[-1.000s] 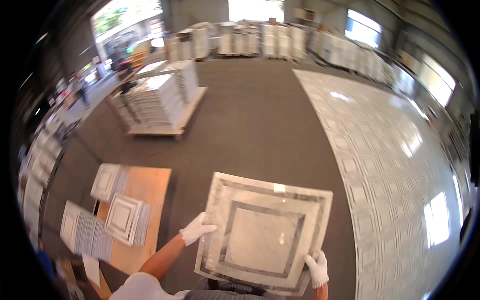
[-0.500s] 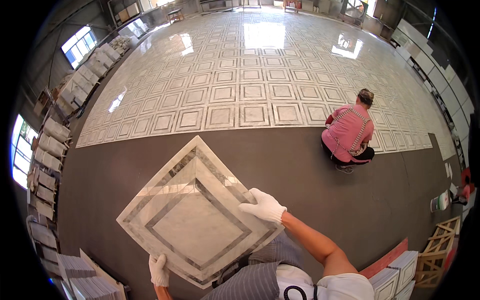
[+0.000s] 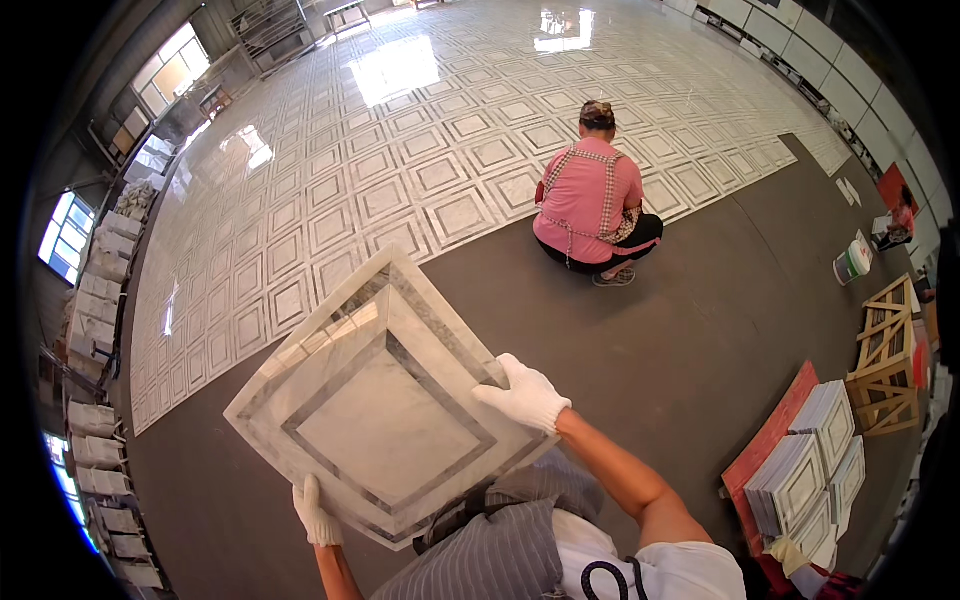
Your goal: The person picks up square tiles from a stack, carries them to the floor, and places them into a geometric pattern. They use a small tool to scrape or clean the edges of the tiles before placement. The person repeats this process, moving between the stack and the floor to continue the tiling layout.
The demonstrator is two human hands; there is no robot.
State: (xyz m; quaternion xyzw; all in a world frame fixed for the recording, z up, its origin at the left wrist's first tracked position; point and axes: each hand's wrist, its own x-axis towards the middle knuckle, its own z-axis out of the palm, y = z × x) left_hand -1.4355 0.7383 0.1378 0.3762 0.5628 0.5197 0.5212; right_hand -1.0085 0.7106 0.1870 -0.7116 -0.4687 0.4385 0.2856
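Both my hands, in white knit gloves, carry a large square marble tile (image 3: 390, 425) in front of my body. Its pale polished face has grey inlaid bands forming nested squares, and one corner points away from me. My right hand (image 3: 525, 393) grips the right edge, thumb lying on the face. At the lower left edge, my left hand (image 3: 315, 511) holds on with its thumb up; the fingers beneath are hidden. The tile is raised above the dark grey floor (image 3: 690, 330) and covers part of it.
Ahead spreads a laid field of matching tiles (image 3: 450, 165). A person in a pink top (image 3: 597, 200) squats at its edge. To the right are stacked tiles (image 3: 805, 465) on a red board, a wooden crate (image 3: 885, 355) and a white bucket (image 3: 853, 260). Stone slabs (image 3: 97, 310) line the left side.
My view has swung right, so the squatting person now appears nearer the middle and the tile stacks at right show more fully. The tile stays in both hands.
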